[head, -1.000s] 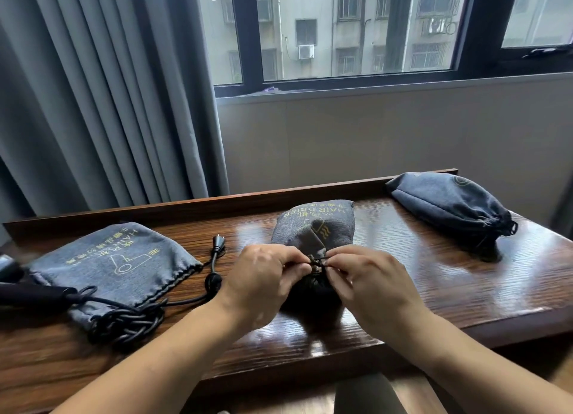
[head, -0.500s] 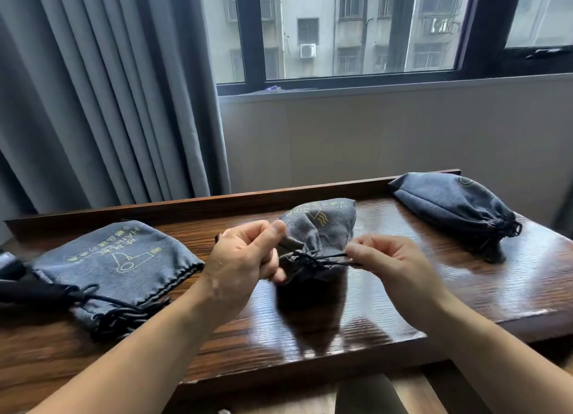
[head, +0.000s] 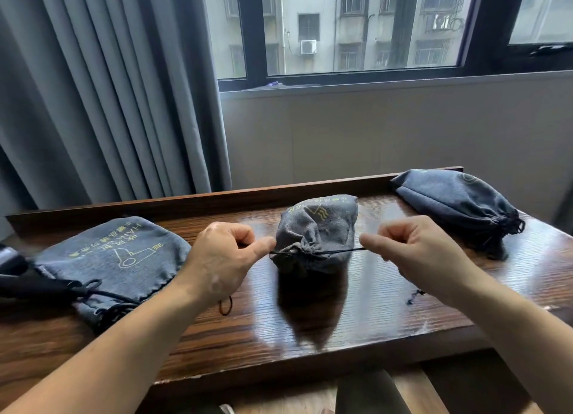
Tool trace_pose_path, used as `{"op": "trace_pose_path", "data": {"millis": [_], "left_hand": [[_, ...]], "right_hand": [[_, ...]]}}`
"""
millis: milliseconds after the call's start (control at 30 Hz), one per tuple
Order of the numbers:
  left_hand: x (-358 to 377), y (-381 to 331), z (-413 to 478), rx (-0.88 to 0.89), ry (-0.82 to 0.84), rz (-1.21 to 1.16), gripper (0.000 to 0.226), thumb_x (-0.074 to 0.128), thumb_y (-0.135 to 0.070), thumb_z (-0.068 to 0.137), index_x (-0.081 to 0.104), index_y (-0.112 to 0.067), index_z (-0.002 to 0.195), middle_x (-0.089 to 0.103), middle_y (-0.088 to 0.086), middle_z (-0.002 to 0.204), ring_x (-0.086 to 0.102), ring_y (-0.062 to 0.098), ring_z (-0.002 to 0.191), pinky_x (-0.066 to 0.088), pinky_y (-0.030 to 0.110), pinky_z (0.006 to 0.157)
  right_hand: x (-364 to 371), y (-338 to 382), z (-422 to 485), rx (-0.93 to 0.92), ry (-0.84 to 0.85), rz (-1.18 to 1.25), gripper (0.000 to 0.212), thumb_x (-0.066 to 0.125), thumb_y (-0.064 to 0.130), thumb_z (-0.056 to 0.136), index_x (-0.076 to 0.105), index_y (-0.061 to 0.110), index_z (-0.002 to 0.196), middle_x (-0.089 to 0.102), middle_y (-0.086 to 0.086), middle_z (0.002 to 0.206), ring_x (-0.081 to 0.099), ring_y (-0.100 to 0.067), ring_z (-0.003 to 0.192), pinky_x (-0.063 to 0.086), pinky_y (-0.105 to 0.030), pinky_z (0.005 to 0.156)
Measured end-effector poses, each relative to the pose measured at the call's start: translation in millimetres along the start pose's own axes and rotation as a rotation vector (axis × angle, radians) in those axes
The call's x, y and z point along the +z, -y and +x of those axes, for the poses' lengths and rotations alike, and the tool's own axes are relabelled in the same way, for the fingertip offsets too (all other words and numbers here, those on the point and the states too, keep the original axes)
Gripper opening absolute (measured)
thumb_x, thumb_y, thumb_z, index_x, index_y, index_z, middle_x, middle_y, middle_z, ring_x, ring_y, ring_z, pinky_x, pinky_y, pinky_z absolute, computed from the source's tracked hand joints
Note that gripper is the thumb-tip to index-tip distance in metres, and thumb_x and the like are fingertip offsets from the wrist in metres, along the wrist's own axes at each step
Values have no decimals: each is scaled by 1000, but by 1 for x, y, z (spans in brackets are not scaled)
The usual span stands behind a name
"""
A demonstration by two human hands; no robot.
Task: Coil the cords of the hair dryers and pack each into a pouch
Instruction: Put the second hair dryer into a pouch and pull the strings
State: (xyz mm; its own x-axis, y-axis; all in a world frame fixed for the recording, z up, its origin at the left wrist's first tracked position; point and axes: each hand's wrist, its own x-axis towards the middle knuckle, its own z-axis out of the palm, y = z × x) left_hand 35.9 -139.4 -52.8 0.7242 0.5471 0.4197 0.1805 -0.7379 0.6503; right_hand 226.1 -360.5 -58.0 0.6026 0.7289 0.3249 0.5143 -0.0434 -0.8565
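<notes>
Pinching the black drawstring point(head: 335, 251) from both sides, the person has the middle pouch point(head: 316, 227) right in front of them, abt mid table point(head: 372, 326). The left hand point(head: 223, 258) is curled, thumb + forefinger nipped on the string just left of the pouch mouth. The right hand point(head: 418, 252) is also curled w/ its fingertips clamped on the other end, a bit off to the right, so the string runs tight & straight from the mouth to those fingers. The mouth is bunched up and faces the person. The pouch looks stuffed and sits on the wood; tbh can't see what's inside. A short bit of black string pokes out under each wrist.

Over on the left a flat pouch point(head: 108, 255) lies w/ a yellow dryer logo facing up. A black hair dryer point(head: 28, 285) lies at the far left edge, touching that pouch, and its cord point(head: 102, 292) trails across the pouch's near edge. The rest of the cord is hidden behind the left forearm.

On the back right corner there's a third pouch point(head: 455, 202), full and cinched shut, well apart from the hands.

Grey curtain point(head: 93, 88) hangs behind the left side, and a window point(head: 356, 26) is above the back wall.
</notes>
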Motion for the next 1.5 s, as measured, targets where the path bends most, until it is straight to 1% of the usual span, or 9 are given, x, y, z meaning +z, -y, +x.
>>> {"op": "trace_pose_path", "data": {"millis": [267,433,633,800,1000,1067,1167,1367,1500], "left_hand": [[6,36,4,-67,-18,173,54,74,-30,88,44,-12,46,38,-10,40,38,10,45,35,30,52],[-7,35,4,-197,310,365,15,72,-26,82,69,-18,71,65,-9,67,59,7,68,47,26,64],[-7,13,-7,-238,870,-111,10,76,-19,87,75,-17,77,53,7,65,39,14,54,26,24,47],[18,-7,-22,-227,772,-561,14,80,-31,83,78,-17,80,41,1,55,27,12,48,16,24,43],[41,-22,-20,-363,231,-1054,30,68,-31,80,80,-10,98,41,0,56,27,5,39,20,15,34],[49,-23,-17,-295,207,-981,26,73,-27,79,79,-13,101,62,0,61,50,6,46,39,16,41],[55,-19,-15,-94,238,-778,24,81,-13,82,80,-18,106,71,23,90,69,19,84,59,31,79],[49,-8,-7,282,336,-159,26,67,-24,88,78,-31,110,62,0,92,61,11,79,49,22,68],[47,-6,-7,316,314,40,18,65,-27,91,72,-30,107,58,-6,85,56,9,77,41,16,69]], "right_hand": [[-14,-30,4,82,-56,-107,46,76,29,87,50,12,52,32,0,48,24,-12,41,20,-16,38],[-26,-19,6,98,227,141,25,81,24,81,66,11,66,32,-13,56,25,-18,49,16,-33,48],[2,-34,19,-125,-115,-864,27,73,48,79,73,25,66,52,9,60,57,-18,63,45,-31,63],[45,-20,29,31,-392,-556,47,71,71,74,65,24,73,56,10,63,54,-15,65,37,-30,60],[64,-9,26,-109,66,294,34,86,39,64,59,20,63,41,-2,60,33,-14,57,27,-24,50],[64,-10,24,-135,233,308,31,89,33,63,59,23,60,44,1,59,37,-14,58,31,-21,52],[61,-10,26,-128,327,202,38,87,44,65,56,21,60,50,4,65,43,-13,66,34,-27,58],[55,-5,20,-188,325,-144,60,76,54,80,47,4,61,33,6,56,31,-11,55,24,-34,50],[57,-2,11,-264,231,-393,43,57,52,80,55,13,62,44,8,52,39,-9,52,30,-27,49]]}}
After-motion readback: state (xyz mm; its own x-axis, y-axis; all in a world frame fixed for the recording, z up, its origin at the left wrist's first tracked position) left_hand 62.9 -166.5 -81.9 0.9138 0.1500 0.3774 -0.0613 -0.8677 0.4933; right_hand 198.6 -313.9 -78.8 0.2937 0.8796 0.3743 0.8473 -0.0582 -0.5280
